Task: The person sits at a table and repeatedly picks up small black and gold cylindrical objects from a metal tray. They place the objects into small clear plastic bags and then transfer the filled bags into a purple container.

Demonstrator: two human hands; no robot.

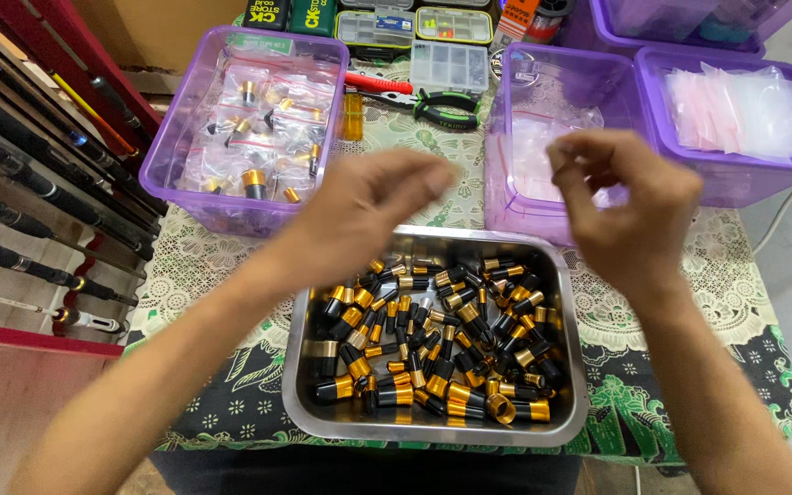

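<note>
Hovering over the steel tray (433, 431) heaped with black-and-gold caps (433, 344), my left hand (368, 206) and right hand (630, 206) pinch together, perhaps on a clear bag, too blurred to tell; the left purple tub (162, 179) holds bagged caps; most remain loose.

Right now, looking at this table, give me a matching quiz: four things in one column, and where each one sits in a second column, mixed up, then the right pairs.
Things:
1. Steel tray
2. Pliers
3. Left purple bin
4. Empty clear bags

Places:
A. In the far right purple bin
B. Under both hands, full of black and gold caps
C. Holding bagged caps, beside the rods
D. On the cloth between the two nearer purple bins

Pairs: 1-B, 2-D, 3-C, 4-A
</note>
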